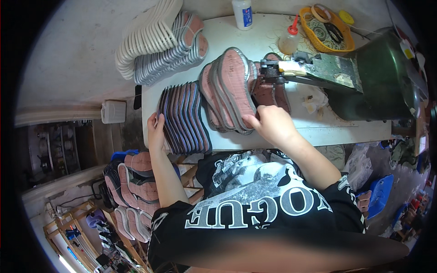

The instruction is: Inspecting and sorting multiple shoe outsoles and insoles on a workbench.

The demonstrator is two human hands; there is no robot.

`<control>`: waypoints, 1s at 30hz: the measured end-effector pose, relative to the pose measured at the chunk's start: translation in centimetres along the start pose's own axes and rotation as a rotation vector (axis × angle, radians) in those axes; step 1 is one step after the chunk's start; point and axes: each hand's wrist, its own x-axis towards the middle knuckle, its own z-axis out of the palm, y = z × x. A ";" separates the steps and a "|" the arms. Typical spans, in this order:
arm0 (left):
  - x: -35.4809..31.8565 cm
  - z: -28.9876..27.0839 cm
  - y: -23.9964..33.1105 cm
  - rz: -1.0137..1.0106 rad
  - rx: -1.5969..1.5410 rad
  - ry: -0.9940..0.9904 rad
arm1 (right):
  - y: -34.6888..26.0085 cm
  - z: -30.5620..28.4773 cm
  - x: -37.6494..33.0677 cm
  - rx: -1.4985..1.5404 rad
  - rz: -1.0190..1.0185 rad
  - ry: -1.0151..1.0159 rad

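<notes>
1. Head view: the left hand (156,134) is touching the outer left edge of a row of dark-edged insoles (184,118); thumb and fingertips are standing close together, but I cannot tell whether they are pinching a piece.
2. Right hand (275,123) is gripping narrowly at the lower right edge of the overlapping pink insoles (234,86) — thumb lying on the top face, other fingers partly hidden.
3. Both groups are lying side by side on the white table (355,132), the dark-edged row to the left, near the front edge.
4. Darker reddish insoles (266,93) are lying just right of the pink ones, partly under the head of the dark green sewing machine (378,77).
5. A curved pile of pale-edged insoles (168,54) is resting at the table's far left.
6. Farther back, a white bottle (242,16), a red-nozzled squeeze bottle (289,43) and a yellow basket (314,38) are standing — the basket holding loops of cord.
</notes>
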 end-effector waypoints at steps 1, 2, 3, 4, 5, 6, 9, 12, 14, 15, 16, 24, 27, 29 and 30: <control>-0.2 -0.3 0.8 -0.048 0.030 -0.019 | -0.2 -0.9 -0.2 -0.004 0.065 -0.062; -0.8 -0.7 2.0 -0.104 0.009 0.017 | -0.8 -2.1 -0.3 -0.009 0.124 -0.126; -0.8 -1.3 2.0 -0.105 0.006 0.025 | -1.0 -3.0 -0.4 -0.011 0.116 -0.129; -0.7 -2.2 2.0 -0.115 0.039 0.087 | -1.3 -3.8 -0.5 0.061 0.058 -0.175; -0.6 -2.6 2.0 -0.122 0.072 0.133 | -1.5 -4.6 -0.9 0.131 0.014 -0.215; -0.8 -2.7 2.1 -0.119 0.070 0.127 | -1.7 -5.4 -1.4 0.184 -0.063 -0.248; -1.6 -3.2 2.1 0.084 0.096 0.234 | -1.6 -5.2 -2.4 0.381 -0.128 -0.388; -2.1 -3.1 4.4 0.281 0.317 0.223 | -2.1 -3.7 -2.8 0.571 -0.108 -0.413; -4.1 -2.4 7.5 0.323 0.290 0.159 | -2.5 -3.5 -2.7 0.575 -0.115 -0.438; -5.0 -1.7 9.1 0.329 0.288 0.162 | -2.4 -3.2 -2.1 0.574 -0.120 -0.433; -6.3 -0.9 11.1 0.338 0.073 0.056 | -2.4 -2.9 -1.8 0.611 -0.164 -0.379; -13.5 11.1 16.6 0.347 -0.605 -0.589 | -5.5 -3.0 -1.7 1.093 -0.259 0.075; -12.7 12.0 18.2 0.263 -0.621 -0.591 | -4.3 -4.4 -1.8 1.198 -0.320 -0.058; -12.2 12.6 18.8 0.018 -0.827 -0.915 | -2.7 -5.4 -1.8 1.535 -0.379 -0.308; -12.7 13.3 19.4 -0.057 -0.904 -0.940 | -2.3 -5.3 -1.6 1.649 -0.345 -0.350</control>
